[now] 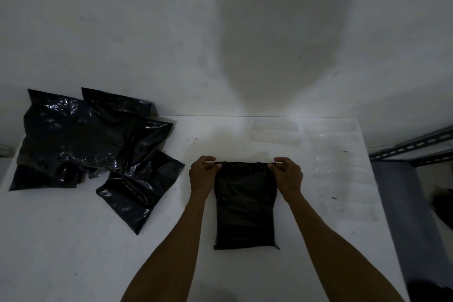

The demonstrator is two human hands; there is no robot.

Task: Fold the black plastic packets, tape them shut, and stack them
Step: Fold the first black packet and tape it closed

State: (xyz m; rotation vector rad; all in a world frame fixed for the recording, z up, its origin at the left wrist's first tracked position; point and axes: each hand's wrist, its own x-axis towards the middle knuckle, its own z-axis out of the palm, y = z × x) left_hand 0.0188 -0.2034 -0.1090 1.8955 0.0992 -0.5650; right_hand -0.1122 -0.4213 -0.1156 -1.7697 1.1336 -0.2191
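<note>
A black packet lies flat on the white table, straight in front of the person. It is a long rectangle of dull, slightly crinkled plastic, and it looks plump, as if filled. Its far edge is gathered into a narrow, straight band. The left hand pinches the far left corner of that band between thumb and curled fingers. The right hand pinches the far right corner the same way. Both bare forearms run along the packet's long sides. A faint mark near its near end is too dim to read.

To the left, well apart from the packet, a loose pile of black packets sprawls on the table. They are glossier, creased and wrinkled, catching small highlights, and they overlap at odd angles. The farthest ones lean against the wall.

On the far right part of the table lie clear strips, thin and nearly see-through, in rough rows; whether they are tape cannot be told for sure. A few dark specks dot the table top.

Past the table's right edge stands a grey metal shelf with slotted angle rails. The wall is plain, matt and off-white, with a broad soft shadow above the hands.
</note>
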